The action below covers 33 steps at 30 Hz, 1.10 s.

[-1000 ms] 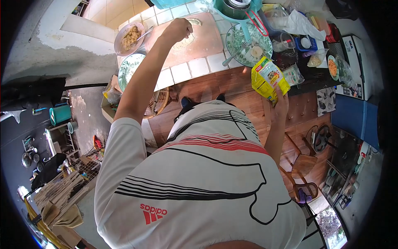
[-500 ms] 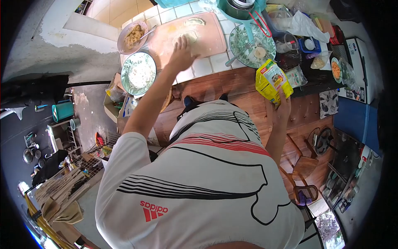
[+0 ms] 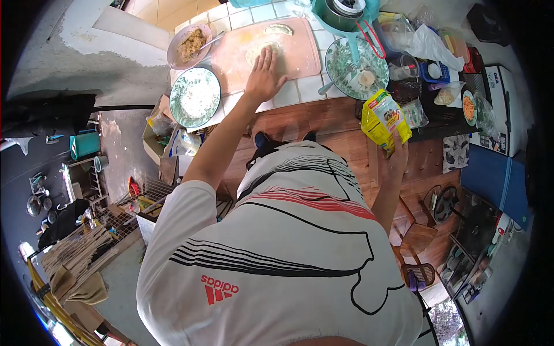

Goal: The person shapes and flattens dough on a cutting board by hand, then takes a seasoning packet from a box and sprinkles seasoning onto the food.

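Observation:
My left hand [image 3: 264,78] lies flat, fingers spread a little, on a round, flat piece of dough [image 3: 261,53] on the pink cutting board [image 3: 231,66]. A folded dumpling [image 3: 279,29] sits near the board's far edge. My right hand [image 3: 396,153] grips the lower end of a yellow packet [image 3: 383,122], held up in front of the table's right end. To the left of the board are a bowl of brown filling [image 3: 191,45] with a spoon in it and a green-patterned plate of white flour [image 3: 195,98]. Right of the board, another patterned plate [image 3: 345,75] holds a small pale round piece.
Behind the right plate stands a teal basin [image 3: 329,24] with a pot and a red-handled utensil. Bags and containers crowd the dark surface at right, near a bowl of orange shreds [image 3: 468,108]. A cardboard box [image 3: 151,147] is at left, a wooden chair [image 3: 418,237] at lower right.
My left hand has come down from above the board, its fingers now spread on the dough. My right hand still holds the yellow packet, slightly lower and farther right in view.

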{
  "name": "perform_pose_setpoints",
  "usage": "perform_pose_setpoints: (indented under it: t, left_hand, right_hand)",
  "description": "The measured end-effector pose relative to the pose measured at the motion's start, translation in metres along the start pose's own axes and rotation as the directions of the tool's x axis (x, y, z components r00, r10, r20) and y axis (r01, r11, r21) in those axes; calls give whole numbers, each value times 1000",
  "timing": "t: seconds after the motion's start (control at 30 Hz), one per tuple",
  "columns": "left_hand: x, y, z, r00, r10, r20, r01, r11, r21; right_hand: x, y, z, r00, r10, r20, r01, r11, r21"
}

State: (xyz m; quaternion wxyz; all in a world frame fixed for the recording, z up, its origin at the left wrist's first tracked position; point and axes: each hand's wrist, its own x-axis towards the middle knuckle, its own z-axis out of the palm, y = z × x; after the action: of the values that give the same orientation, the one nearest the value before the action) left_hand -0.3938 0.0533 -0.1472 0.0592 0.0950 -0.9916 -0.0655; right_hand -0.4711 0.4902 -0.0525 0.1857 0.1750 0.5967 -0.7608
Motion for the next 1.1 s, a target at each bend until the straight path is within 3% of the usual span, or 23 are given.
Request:
perform_pose_setpoints:
  t: [0.1,0.2,0.27,0.37,0.43,0.53,0.57,0.67,0.73,0.8,0.87,0.93,1.0,1.07,1.1]
  left_hand:
    - [-3,-6,-4,998,-63,17,65,990,-126]
    - [-15,-8,0,996,-91,-27,90,996,-25]
    - [-12,-15,5,992,-124,-29,122,990,-70]
    - [-14,-15,0,976,-218,-22,217,976,-21]
    - [-8,-12,-10,959,-260,-113,240,957,-162]
    - [-1,-9,-5,991,-132,12,132,991,5]
    - [1,-5,-3,984,-171,49,169,984,51]
    - [21,6,-7,980,-157,-119,145,984,-105]
    - [29,10,5,985,-157,-74,148,982,-120]
    - [29,16,9,986,-163,37,160,984,74]
    - [33,14,10,978,-201,48,202,979,2]
    - [29,10,12,990,-127,-69,126,992,-13]
    - [30,7,9,991,-122,-63,119,992,-51]
    - [33,3,-2,985,-163,-61,146,963,-228]
    - [31,-8,1,985,-159,-69,140,965,-221]
  right_hand:
    - [5,0,-2,999,-23,-22,23,999,-22]
    - [2,4,-5,1000,-6,7,6,999,-53]
    - [1,2,-2,999,-30,42,29,999,20]
    - [8,9,-11,1000,-9,13,9,1000,-25]
    - [9,8,-11,1000,-5,-1,5,999,-37]
    - [6,6,-7,1000,3,-17,-4,999,-53]
    - [7,3,-5,1000,1,-15,-2,999,-54]
    - [9,4,-8,998,-35,47,37,999,-31]
    - [4,-2,-1,998,-31,60,34,999,-40]
    - [3,-6,0,997,-34,72,38,998,-52]
    - [5,-4,-2,999,-25,42,25,1000,-14]
    - [4,-4,-1,999,-22,38,23,999,-29]
    - [5,-4,-5,999,-27,36,29,999,-44]
    - [10,-1,-10,998,-36,54,40,997,-69]
    - [12,-4,-4,997,-43,58,46,997,-60]
